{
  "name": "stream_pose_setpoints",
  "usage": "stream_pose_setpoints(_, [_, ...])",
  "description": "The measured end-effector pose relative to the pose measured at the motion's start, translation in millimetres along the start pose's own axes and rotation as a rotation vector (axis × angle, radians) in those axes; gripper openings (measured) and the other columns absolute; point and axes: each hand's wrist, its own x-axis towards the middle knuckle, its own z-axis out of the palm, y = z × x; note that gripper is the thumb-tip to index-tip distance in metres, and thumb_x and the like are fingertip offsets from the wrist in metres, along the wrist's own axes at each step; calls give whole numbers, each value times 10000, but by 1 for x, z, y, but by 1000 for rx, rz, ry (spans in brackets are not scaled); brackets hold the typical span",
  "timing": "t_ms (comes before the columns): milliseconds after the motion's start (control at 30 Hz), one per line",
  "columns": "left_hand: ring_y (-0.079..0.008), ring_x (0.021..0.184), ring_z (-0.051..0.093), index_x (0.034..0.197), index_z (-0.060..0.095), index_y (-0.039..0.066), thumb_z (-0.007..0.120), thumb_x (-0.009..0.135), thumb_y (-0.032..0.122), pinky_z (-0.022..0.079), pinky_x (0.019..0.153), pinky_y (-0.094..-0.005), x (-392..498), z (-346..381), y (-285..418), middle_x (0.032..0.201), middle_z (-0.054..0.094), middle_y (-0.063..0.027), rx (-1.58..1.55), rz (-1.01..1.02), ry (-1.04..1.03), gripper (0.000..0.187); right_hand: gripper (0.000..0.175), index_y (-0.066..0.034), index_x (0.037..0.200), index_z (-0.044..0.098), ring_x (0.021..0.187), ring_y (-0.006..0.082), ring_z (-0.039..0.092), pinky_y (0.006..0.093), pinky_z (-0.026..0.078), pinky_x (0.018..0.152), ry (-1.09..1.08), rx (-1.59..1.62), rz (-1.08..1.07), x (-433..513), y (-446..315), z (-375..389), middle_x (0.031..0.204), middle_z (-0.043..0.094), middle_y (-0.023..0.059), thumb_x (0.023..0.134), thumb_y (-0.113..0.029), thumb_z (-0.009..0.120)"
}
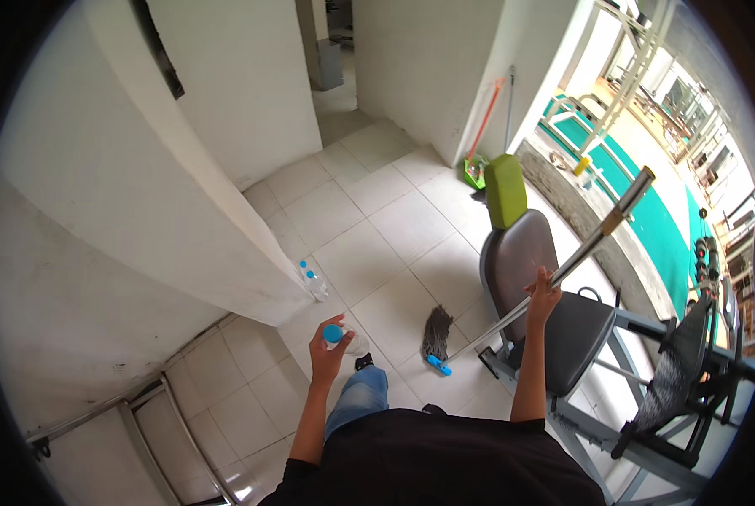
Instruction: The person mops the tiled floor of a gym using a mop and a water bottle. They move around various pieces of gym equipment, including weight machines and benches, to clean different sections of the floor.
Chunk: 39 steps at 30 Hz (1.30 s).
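My left hand (pixel 328 346) holds a clear plastic bottle (pixel 356 343) with a blue cap, its fingers around the upper part. The metal handle of a mop (pixel 502 323) is gripped in my right hand (pixel 543 291), slanting from upper right down to the floor. Its blue clamp (pixel 439 365) and dark grey mop head (pixel 437 332) lie on the tiles between my two hands. Clear bottles with blue caps (pixel 315 284) stand on the floor against the wall's corner, beyond my left hand.
At right, close to my right arm, stands an exercise machine with a dark padded seat (pixel 576 335) and green headrest (pixel 505 190). A green dustpan (pixel 475 172) and long handles lean by the wall. Metal railing (pixel 191 430) runs at lower left. A raised ledge (pixel 598 246) borders the gym area.
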Motion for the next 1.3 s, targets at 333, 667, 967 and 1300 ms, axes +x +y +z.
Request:
stream_pose_setpoints(333, [-164,978,551,912,585,26,716,691,70,412,858,-295,163,6,23,1034,604,-100,73,87,-158,261,473,-44,636,421,421,75,371,216,305,402,-309,477,-122,75,-38,212,513,386,13,915,-424,385])
stream_pose_setpoints(667, [-305,1247,295,827,675,138,782,603,211,232,1011,-442,317,77,61,1344,346,-127,358,438,-269,258,553,-60,693,401,459,119,392,259,350,457,-867,717,-131,157,-61,389,548,388,29,855,-582,313])
stream_pose_setpoints(967, [-248,1152,372,846,662,111,766,639,172,299,948,-400,451,105,26,1165,423,-94,-21,284,-64,239,458,-38,755,483,573,74,423,226,359,518,-1507,848,-31,162,-40,530,658,484,14,922,-439,340])
stream_pose_setpoints(1300, [-141,875,510,841,578,2,719,671,42,404,776,-282,554,77,5,928,509,-37,-10,269,388,224,827,-8,1222,358,1131,305,418,383,332,956,-1670,157,-159,185,137,584,1179,434,168,594,-322,796])
